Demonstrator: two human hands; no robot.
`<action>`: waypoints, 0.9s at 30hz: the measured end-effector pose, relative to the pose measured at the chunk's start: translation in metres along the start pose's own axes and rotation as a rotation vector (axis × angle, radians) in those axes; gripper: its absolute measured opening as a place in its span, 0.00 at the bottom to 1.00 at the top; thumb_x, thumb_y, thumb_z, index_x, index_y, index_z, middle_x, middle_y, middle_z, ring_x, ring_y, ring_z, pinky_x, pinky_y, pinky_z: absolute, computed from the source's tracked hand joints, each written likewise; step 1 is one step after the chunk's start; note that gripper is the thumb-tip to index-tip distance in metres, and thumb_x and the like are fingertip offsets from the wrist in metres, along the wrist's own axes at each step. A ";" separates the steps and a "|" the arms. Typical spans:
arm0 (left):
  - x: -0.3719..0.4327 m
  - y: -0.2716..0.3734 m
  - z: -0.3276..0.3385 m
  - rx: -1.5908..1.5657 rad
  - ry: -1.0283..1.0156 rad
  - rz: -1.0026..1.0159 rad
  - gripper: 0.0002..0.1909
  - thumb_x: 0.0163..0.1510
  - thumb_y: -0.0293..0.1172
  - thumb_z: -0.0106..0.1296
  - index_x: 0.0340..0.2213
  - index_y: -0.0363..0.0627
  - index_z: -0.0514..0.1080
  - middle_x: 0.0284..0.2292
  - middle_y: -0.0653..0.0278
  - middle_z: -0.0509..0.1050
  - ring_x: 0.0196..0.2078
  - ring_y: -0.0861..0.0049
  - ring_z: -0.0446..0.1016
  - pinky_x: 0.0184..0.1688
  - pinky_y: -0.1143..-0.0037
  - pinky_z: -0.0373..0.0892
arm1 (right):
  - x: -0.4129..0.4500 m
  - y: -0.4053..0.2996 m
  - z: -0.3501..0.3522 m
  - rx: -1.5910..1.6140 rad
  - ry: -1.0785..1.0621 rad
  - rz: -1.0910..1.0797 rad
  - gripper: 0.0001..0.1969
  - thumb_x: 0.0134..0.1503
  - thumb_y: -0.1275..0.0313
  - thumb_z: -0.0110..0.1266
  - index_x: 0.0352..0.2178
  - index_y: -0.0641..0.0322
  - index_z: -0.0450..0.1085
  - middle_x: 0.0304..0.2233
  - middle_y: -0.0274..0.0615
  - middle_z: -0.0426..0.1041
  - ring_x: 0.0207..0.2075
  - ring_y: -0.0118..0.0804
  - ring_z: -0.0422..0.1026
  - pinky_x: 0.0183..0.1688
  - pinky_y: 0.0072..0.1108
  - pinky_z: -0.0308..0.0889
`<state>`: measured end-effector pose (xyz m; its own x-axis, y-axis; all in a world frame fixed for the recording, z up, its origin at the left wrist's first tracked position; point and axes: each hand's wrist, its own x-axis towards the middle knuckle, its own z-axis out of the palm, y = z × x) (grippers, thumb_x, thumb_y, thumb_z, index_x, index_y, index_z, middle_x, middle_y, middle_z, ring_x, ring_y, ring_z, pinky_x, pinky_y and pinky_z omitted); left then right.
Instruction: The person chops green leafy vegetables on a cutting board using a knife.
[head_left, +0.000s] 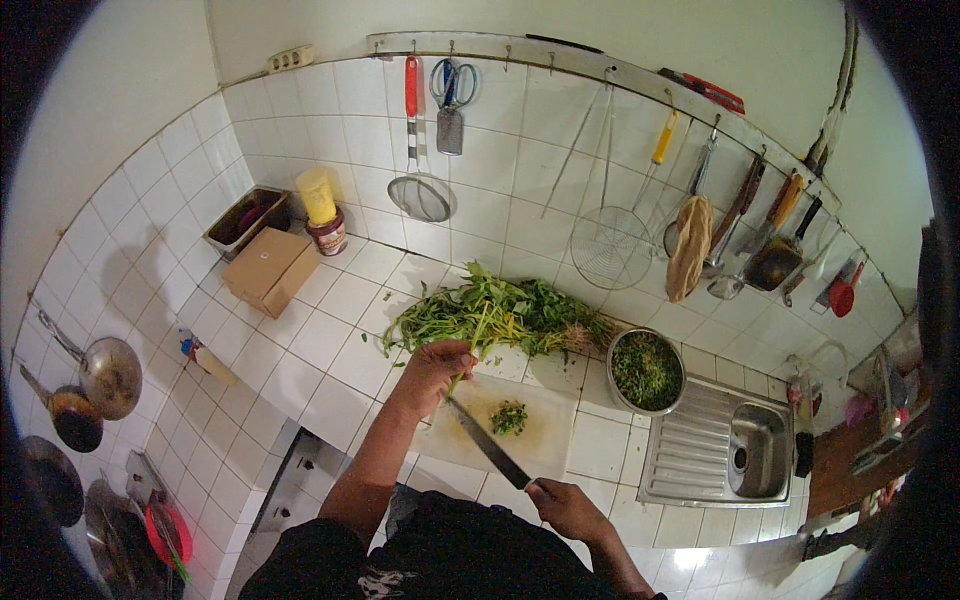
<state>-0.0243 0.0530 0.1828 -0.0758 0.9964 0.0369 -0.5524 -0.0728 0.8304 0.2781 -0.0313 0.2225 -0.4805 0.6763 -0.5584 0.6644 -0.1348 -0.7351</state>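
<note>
My left hand (442, 369) grips a green vegetable stem (480, 324) above the left part of a whitish cutting board (540, 439). In my right hand (566, 510) is the handle of a kitchen knife (487, 444), whose blade slants up and left so that its tip lies near the stem's lower end. A small heap of chopped greens (509, 418) rests on the board. Behind the board a large pile of leafy greens (495, 311) with roots spreads along the tiles. A round metal bowl (616, 394) holding chopped greens stands to the right.
A steel sink (765, 450) with a ribbed drainboard is at the right. A cardboard box (270, 266), a metal tin (247, 217) and a tub (328, 232) stand at the back left. Strainers (611, 247), ladles and scissors (454, 82) hang from a wall rail.
</note>
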 end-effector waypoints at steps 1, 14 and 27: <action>0.001 0.001 -0.001 0.047 0.002 0.025 0.15 0.46 0.31 0.65 0.37 0.42 0.76 0.27 0.64 0.77 0.32 0.74 0.75 0.37 0.71 0.71 | 0.002 0.003 0.002 -0.057 -0.007 -0.021 0.25 0.65 0.51 0.39 0.37 0.67 0.69 0.23 0.51 0.71 0.27 0.45 0.72 0.34 0.34 0.66; -0.007 0.007 -0.006 0.435 0.096 -0.014 0.16 0.52 0.24 0.56 0.45 0.36 0.74 0.34 0.58 0.79 0.38 0.77 0.78 0.41 0.78 0.71 | 0.005 0.033 -0.027 -0.156 0.176 -0.026 0.25 0.65 0.52 0.39 0.34 0.67 0.69 0.28 0.58 0.73 0.32 0.62 0.71 0.38 0.40 0.66; -0.020 -0.095 -0.109 0.967 0.003 -0.306 0.21 0.50 0.23 0.57 0.48 0.42 0.73 0.35 0.56 0.80 0.37 0.78 0.79 0.40 0.78 0.73 | 0.024 0.061 -0.004 -0.018 0.200 -0.021 0.26 0.65 0.52 0.39 0.34 0.68 0.70 0.22 0.56 0.71 0.26 0.52 0.71 0.33 0.37 0.66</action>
<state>-0.0613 0.0353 0.0427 -0.0461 0.9664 -0.2529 0.3599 0.2522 0.8982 0.3096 -0.0209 0.1655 -0.3719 0.8094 -0.4545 0.6664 -0.1080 -0.7377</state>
